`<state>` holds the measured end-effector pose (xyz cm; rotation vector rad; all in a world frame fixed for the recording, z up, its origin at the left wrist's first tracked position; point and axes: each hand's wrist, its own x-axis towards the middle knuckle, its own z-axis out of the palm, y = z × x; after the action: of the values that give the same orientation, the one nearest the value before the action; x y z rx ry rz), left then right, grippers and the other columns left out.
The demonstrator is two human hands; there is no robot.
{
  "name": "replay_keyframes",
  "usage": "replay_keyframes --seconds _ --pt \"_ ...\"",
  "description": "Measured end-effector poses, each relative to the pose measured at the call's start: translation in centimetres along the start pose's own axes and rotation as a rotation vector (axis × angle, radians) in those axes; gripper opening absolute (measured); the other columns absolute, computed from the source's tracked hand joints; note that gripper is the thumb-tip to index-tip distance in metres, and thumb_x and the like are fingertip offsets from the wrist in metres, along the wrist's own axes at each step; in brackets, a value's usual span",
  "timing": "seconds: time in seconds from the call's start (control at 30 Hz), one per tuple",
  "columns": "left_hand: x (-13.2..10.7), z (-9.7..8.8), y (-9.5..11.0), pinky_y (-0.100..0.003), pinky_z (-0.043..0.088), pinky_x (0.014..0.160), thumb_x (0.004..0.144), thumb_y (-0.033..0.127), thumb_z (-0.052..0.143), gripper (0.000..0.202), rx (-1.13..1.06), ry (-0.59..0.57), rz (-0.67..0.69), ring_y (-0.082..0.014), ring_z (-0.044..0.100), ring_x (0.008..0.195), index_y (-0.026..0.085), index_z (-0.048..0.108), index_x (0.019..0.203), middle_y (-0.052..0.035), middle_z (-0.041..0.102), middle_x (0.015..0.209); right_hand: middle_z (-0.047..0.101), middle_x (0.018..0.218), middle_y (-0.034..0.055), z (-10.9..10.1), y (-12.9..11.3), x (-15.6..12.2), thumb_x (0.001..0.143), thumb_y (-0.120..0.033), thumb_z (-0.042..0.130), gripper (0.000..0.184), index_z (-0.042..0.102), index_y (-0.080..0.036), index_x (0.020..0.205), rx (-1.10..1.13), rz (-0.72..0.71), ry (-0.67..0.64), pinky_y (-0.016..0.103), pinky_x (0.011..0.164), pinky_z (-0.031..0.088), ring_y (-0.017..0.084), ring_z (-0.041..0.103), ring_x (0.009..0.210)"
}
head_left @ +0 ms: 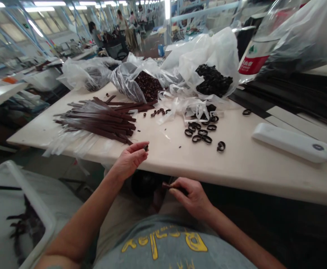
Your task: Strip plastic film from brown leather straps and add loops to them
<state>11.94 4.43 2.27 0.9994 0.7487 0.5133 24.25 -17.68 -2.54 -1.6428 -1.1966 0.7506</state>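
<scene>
My left hand (132,157) is just over the table's front edge, thumb and fingers pinching a small dark loop (146,148). Lower and to the right, in front of the table edge, my right hand (193,195) is closed round a dark brown strip (167,185); part of the strip is hidden in the fist. Beyond my left hand lies a fanned pile of brown strips (101,118). Black loops (202,132) are scattered on the table beyond my right hand. A few small brown loops (160,111) sit near the middle.
On the white table (163,157) stand plastic bags, one with brown loops (149,86), another with black loops (212,80). At the right are a white handheld device (291,142), pale flat strips and a tilted bottle (254,61). A white bin (44,209) is at lower left. People work far behind.
</scene>
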Motion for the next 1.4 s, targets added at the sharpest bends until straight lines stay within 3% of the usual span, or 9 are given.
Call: replay_keyframes --seconds 0.17,0.37,0.53,0.77,0.9,1.13,1.27,1.4 --pt "-5.1 0.0 -2.5 -0.018 0.055 0.058 0.056 0.024 0.088 0.031 -0.046 0.030 -0.039 -0.0079 0.063 0.059 0.017 0.077 0.085 -0.0021 0.073 0.074 0.065 0.069 0.0003 -0.8 -3.9 1.8 0.089 -0.027 0.061 0.013 0.067 -0.019 0.081 -0.090 -0.186 0.161 0.024 0.062 0.043 0.013 0.058 0.062" --pt "-7.4 0.5 -3.7 -0.018 0.048 0.052 0.058 0.028 0.086 0.029 0.021 0.007 0.035 -0.0076 0.057 0.052 0.016 0.077 0.083 -0.0001 0.068 0.061 0.064 0.068 -0.0008 0.8 -5.1 2.7 0.090 -0.028 0.061 0.015 0.066 -0.020 0.079 -0.116 -0.283 0.163 0.024 0.060 0.041 0.012 0.057 0.060" --pt "-7.8 0.4 -3.5 -0.019 0.047 0.053 0.059 0.025 0.084 0.027 0.061 0.004 0.085 -0.0079 0.056 0.051 0.017 0.077 0.084 0.0011 0.067 0.059 0.065 0.069 -0.0006 1.1 -4.8 2.6 0.090 -0.026 0.061 0.012 0.066 -0.019 0.082 -0.130 -0.318 0.137 0.024 0.059 0.041 0.012 0.057 0.061" --pt "-7.9 0.0 -4.4 -0.021 0.049 0.059 0.059 0.020 0.085 0.029 0.139 -0.132 0.001 -0.0097 0.059 0.058 0.018 0.079 0.087 -0.0012 0.073 0.070 0.064 0.069 -0.0001 1.3 -4.9 2.3 0.092 -0.024 0.058 0.014 0.064 -0.019 0.080 -0.144 -0.379 0.106 0.023 0.057 0.040 0.011 0.054 0.058" --pt "-8.0 0.0 -5.0 -0.020 0.047 0.055 0.062 0.026 0.084 0.026 0.098 -0.086 0.027 -0.0086 0.056 0.055 0.018 0.080 0.086 -0.0008 0.071 0.069 0.066 0.071 0.0007 1.8 -4.9 2.4 0.092 -0.025 0.058 0.014 0.064 -0.018 0.080 -0.155 -0.333 0.092 0.024 0.059 0.041 0.012 0.057 0.061" --pt "-8.6 -0.8 -4.6 -0.018 0.044 0.057 0.074 0.024 0.078 0.011 0.223 -0.008 0.218 -0.0074 0.055 0.056 0.021 0.080 0.085 0.0024 0.064 0.062 0.072 0.087 0.0049 2.1 -4.2 2.1 0.096 -0.031 0.054 0.018 0.065 -0.017 0.098 -0.237 -0.341 0.031 0.025 0.066 0.045 0.015 0.064 0.072" --pt "-8.8 -0.9 -4.3 -0.019 0.045 0.057 0.074 0.024 0.078 0.011 0.283 0.017 0.255 -0.0083 0.056 0.056 0.021 0.080 0.084 0.0019 0.064 0.063 0.072 0.083 0.0063 2.0 -3.9 1.8 0.099 -0.034 0.049 0.025 0.064 -0.015 0.092 -0.425 -0.341 -0.009 0.026 0.059 0.038 0.016 0.063 0.066" --pt "-8.7 -0.9 -4.3 -0.019 0.045 0.056 0.074 0.024 0.078 0.010 0.305 0.019 0.251 -0.0083 0.057 0.056 0.021 0.080 0.084 0.0019 0.065 0.064 0.070 0.074 0.0042 2.0 -3.7 1.7 0.101 -0.034 0.044 0.031 0.062 -0.016 0.083 -0.477 -0.359 -0.037 0.027 0.056 0.031 0.014 0.060 0.062"
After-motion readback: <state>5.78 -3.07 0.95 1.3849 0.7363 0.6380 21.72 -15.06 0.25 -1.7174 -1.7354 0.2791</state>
